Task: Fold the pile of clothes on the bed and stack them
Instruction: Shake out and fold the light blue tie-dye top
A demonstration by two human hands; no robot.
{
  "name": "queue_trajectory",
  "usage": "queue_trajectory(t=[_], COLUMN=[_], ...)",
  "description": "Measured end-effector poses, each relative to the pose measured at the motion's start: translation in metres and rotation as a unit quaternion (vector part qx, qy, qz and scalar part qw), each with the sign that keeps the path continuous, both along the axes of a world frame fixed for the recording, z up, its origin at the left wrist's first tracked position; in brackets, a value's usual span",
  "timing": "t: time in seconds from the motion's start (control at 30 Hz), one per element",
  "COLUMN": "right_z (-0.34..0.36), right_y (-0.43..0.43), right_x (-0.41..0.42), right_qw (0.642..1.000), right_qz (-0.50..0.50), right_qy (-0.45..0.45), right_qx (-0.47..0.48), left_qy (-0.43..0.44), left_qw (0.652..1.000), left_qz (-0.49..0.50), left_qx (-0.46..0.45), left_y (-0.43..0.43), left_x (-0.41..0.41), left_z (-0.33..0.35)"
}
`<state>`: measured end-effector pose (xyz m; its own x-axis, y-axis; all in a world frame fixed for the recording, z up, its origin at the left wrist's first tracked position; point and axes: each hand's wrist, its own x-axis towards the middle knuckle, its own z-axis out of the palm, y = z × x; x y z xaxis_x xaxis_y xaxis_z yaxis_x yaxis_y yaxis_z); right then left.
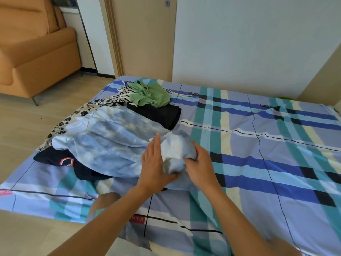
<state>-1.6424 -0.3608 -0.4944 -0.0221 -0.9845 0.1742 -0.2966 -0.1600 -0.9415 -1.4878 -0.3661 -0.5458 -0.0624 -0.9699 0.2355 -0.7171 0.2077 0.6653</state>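
A pale blue tie-dye garment (110,141) lies spread over the pile on the left half of the bed (258,163). Its near end is bunched into a lump between my hands. My left hand (155,165) lies against the lump's left side with straight fingers and the thumb under it. My right hand (199,163) grips the lump from the right with curled fingers. Beneath and behind lie a dark navy garment (55,157), a floral one (62,124), a black folded one (158,113), a striped one (118,95) and a green one (151,95).
The bed has a blue, teal and cream plaid sheet; its right half holds no clothes. An orange sofa (33,52) stands on the wooden floor at the left. A door (145,34) and a white wall lie behind the bed.
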Motion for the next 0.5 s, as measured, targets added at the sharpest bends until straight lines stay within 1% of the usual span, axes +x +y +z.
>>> queue_trajectory(t=[0.07, 0.13, 0.2, 0.27, 0.3, 0.4, 0.5], right_z=[0.019, 0.034, 0.042, 0.043, 0.042, 0.035, 0.019], right_y=[0.0, -0.003, -0.006, -0.009, -0.011, -0.011, -0.007], right_x=[-0.006, -0.014, -0.026, -0.04, -0.047, -0.06, -0.06], right_qw=[0.998, 0.993, 0.986, 0.98, 0.979, 0.989, 0.999], right_qz=[-0.009, -0.041, -0.088, -0.117, -0.125, -0.111, -0.019], right_qy=[-0.026, -0.071, -0.119, -0.158, -0.159, -0.098, -0.008], right_qx=[-0.05, -0.084, -0.082, -0.042, -0.017, 0.013, 0.042], left_qy=[-0.005, -0.01, 0.026, 0.057, 0.073, 0.122, 0.141], left_qw=[0.999, 0.999, 0.999, 0.998, 0.996, 0.989, 0.984], left_qz=[0.039, 0.049, 0.03, 0.008, 0.002, -0.037, -0.087], left_qx=[0.003, 0.002, -0.01, -0.036, -0.054, -0.078, -0.065], left_y=[-0.009, -0.02, -0.027, -0.031, -0.032, -0.035, -0.034], left_x=[0.003, 0.006, 0.005, -0.002, -0.007, -0.025, -0.048], left_z=[0.0, 0.005, 0.019, 0.035, 0.044, 0.072, 0.094])
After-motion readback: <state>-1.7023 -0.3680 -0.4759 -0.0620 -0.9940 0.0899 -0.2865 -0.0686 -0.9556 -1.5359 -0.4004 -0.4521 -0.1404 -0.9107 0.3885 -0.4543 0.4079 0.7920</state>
